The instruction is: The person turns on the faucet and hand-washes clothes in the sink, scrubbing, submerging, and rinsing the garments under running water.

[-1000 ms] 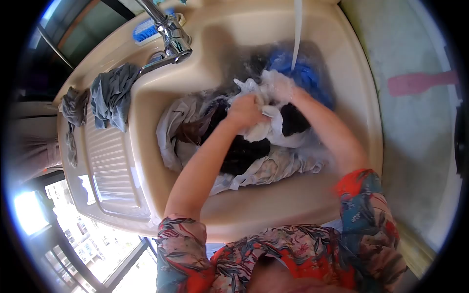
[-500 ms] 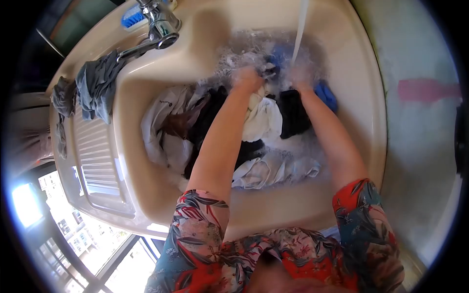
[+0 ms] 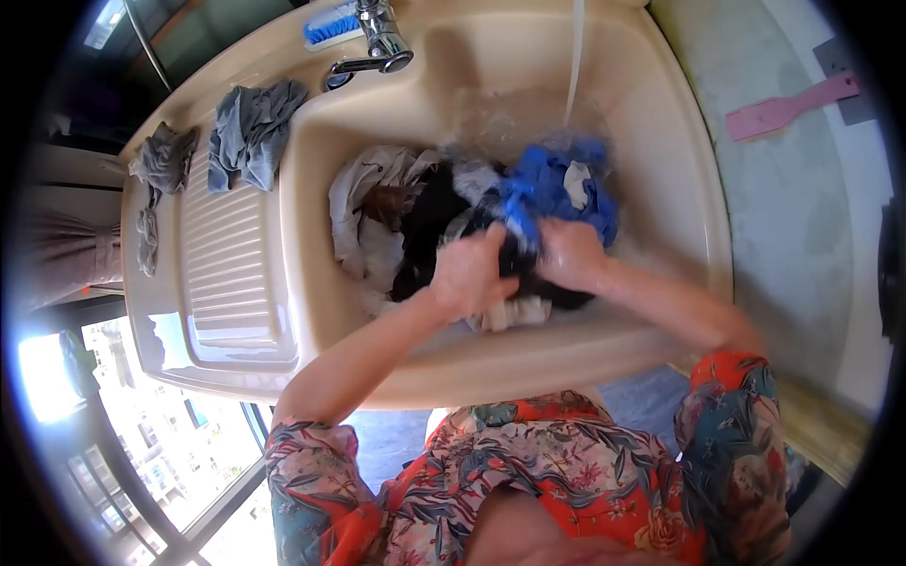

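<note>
Wet clothes lie heaped in the beige sink basin (image 3: 698,189). My left hand (image 3: 469,272) is over the front of the heap, its fingers curled at dark wet cloth (image 3: 514,259); what it grips is blurred. Beside it on the right, my right hand (image 3: 571,255) is closed at the near edge of a blue garment (image 3: 557,184), where blue and dark cloth meet. A black garment (image 3: 429,222) and a pale grey garment (image 3: 354,203) lie left of my hands. White cloth (image 3: 514,314) shows just in front of them. A thin water stream (image 3: 576,66) falls behind the blue garment.
A chrome faucet (image 3: 382,38) and a blue-bristled brush (image 3: 330,30) are at the sink's back edge. Grey cloths (image 3: 250,132) lie on the ribbed drainboard (image 3: 226,274) at left. A pink flat tool (image 3: 788,108) is at the right, near the wall.
Both hands have come from the foamy water at the back towards the front of the basin. The blue garment now lies spread over the heap, and the white cloth is mostly covered.
</note>
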### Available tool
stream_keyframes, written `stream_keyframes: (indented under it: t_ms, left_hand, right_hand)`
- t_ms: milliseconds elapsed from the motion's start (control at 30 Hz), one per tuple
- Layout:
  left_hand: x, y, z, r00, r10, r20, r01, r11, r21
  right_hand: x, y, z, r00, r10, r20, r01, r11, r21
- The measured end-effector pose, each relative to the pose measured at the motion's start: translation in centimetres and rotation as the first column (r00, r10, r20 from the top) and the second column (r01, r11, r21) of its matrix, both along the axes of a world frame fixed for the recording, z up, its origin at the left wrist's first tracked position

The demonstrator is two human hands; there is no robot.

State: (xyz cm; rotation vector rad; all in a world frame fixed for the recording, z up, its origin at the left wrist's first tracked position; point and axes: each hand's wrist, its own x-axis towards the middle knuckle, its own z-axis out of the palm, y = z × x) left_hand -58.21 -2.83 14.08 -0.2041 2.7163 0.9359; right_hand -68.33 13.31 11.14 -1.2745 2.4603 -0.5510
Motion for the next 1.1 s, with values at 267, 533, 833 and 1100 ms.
stream_keyframes:
  t_ms: [267, 533, 833, 1100]
  left_hand:
    - [-1.6, 1.3, -4.6, 0.993, -0.079, -0.087, 0.084, 0.995, 0.060]
    - [-7.2, 4.6, -8.1, 0.971, -0.139, -0.196, 0.127, 0.989, -0.071]
    - [-12.1, 8.6, -10.9, 0.956, -0.268, -0.120, 0.255, 0.960, -0.117]
    - [-14.7, 0.8, -8.4, 0.973, 0.026, -0.228, 0.069, 0.915, 0.398]
  right_hand:
    - [-0.9, 0.8, -4.8, 1.000, -0.026, -0.001, 0.026, 0.998, 0.065]
    - [-11.6, -2.6, -13.0, 0.921, -0.261, 0.290, 0.234, 0.964, 0.125]
    - [-19.0, -10.2, -10.7, 0.961, -0.255, 0.106, 0.201, 0.908, 0.367]
    - [-24.7, -3.6, -5.7, 0.928, -0.367, -0.055, 0.372, 0.915, 0.154]
